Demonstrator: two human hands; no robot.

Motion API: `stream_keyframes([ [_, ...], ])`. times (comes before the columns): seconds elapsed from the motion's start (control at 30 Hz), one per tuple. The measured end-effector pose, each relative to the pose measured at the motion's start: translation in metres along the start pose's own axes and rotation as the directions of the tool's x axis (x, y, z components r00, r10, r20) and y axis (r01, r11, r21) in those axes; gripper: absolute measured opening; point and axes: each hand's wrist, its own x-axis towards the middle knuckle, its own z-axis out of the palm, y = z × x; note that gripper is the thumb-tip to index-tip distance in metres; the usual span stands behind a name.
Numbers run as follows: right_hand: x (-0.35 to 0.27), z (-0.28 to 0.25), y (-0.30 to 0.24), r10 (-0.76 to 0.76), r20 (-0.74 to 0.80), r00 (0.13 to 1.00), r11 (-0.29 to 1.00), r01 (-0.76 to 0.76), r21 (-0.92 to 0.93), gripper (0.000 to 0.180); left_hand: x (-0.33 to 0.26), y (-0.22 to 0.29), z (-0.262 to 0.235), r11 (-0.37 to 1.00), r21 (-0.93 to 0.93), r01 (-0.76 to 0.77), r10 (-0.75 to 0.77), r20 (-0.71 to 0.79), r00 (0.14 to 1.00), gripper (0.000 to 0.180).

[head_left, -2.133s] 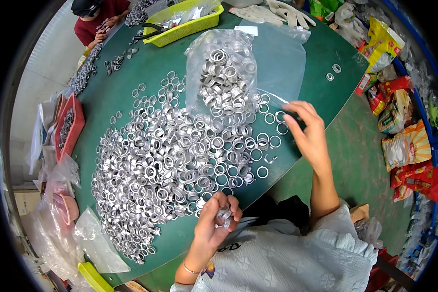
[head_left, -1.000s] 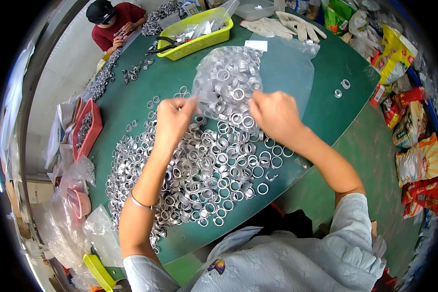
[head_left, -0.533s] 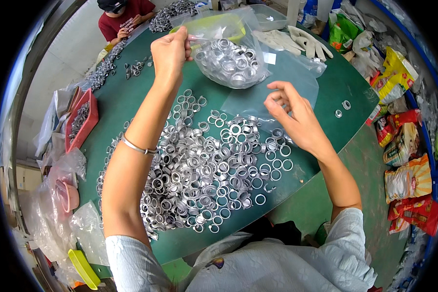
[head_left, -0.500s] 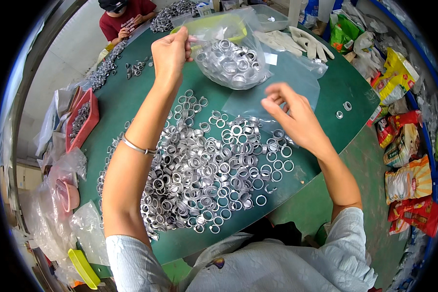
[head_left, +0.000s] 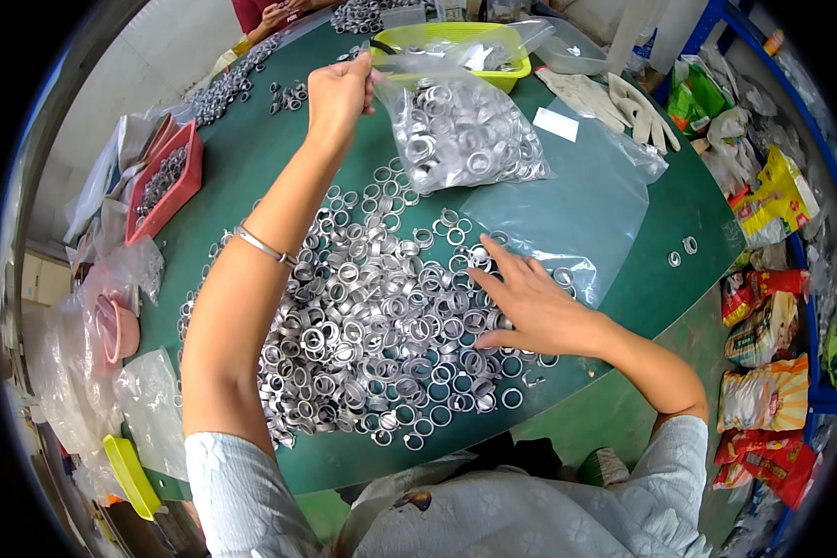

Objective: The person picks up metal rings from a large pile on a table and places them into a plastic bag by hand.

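My left hand (head_left: 338, 97) is closed on the upper edge of a clear plastic bag (head_left: 470, 130), which is partly filled with silvery metal rings. The bag hangs over the far side of a wide heap of loose metal rings (head_left: 372, 316) on the green table. Over the right part of that heap is my right hand (head_left: 541, 307), fingers spread, fingertips at the rings. Whether it presses on any ring I cannot tell. A flat clear plastic sheet or bag (head_left: 577, 205) lies beyond my right hand, with a small white label (head_left: 555, 125) on it.
A yellow-green basket (head_left: 521, 73) stands behind the bag, with white gloves (head_left: 637, 107) to its right. A red tray of small parts (head_left: 195, 177) is at the left. Two loose rings (head_left: 689, 245) lie near the right edge. Another person's hand (head_left: 274, 14) shows at the far left.
My right hand has come down and nearer onto the right of the ring heap. The held bag has shifted slightly right and lower, its filled end spreading out.
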Motion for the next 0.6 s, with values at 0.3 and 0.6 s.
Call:
stream_keyframes([
  [0.3,0.070,-0.006,0.029,-0.100,-0.252,0.962,0.983,0.134,0.123,0.028,-0.009,-0.047,-0.040,0.988,-0.029,0.149,-0.151,-0.087,0.985,0.031],
  [0.6,0.089,0.008,0.019,-0.123,0.083,0.989,0.985,0.112,0.133,0.045,-0.023,-0.048,-0.065,0.965,0.106,0.238,-0.250,0.115,0.961,0.035],
])
